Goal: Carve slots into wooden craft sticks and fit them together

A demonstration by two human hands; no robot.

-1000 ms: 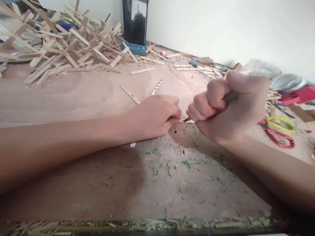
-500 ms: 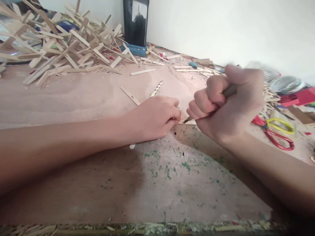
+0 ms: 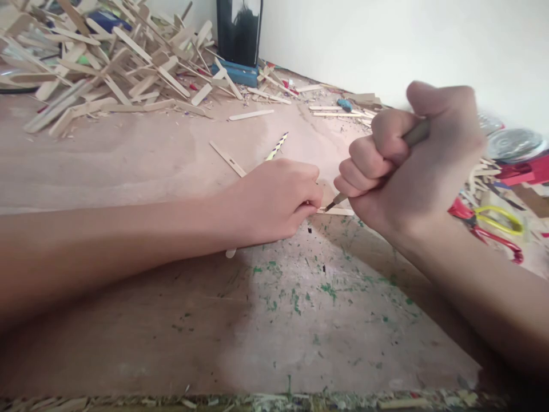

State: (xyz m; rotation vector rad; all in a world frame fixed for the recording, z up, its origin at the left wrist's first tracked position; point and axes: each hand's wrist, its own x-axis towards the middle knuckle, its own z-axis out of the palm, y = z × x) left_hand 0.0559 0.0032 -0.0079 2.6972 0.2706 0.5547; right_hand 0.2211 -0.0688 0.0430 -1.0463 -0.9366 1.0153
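Note:
My left hand (image 3: 285, 197) rests on the table with its fingers pinched on a wooden craft stick (image 3: 341, 212), whose right end sticks out past the fingertips. In a fist, my right hand (image 3: 412, 154) grips a craft knife (image 3: 416, 134) by its grey-brown handle. The knife slants down to the left, and its dark tip (image 3: 329, 206) meets the stick close to my left fingertips. Behind my left hand lie a stick with a small slot (image 3: 227, 158) and a patterned pencil (image 3: 278, 146), both partly covered. A rounded stick end (image 3: 230, 253) shows below my left wrist.
A large heap of craft sticks (image 3: 128, 68) fills the back left. A phone (image 3: 239, 31) stands upright in a blue holder (image 3: 235, 73). Scissors (image 3: 493, 223) with red and yellow handles lie right of my right wrist. Green scraps (image 3: 295, 297) dot the table front.
My right hand and the knife have shifted up and to the right, showing more of the knife tip and the stick. My left hand keeps its pinch. The view has tilted slightly.

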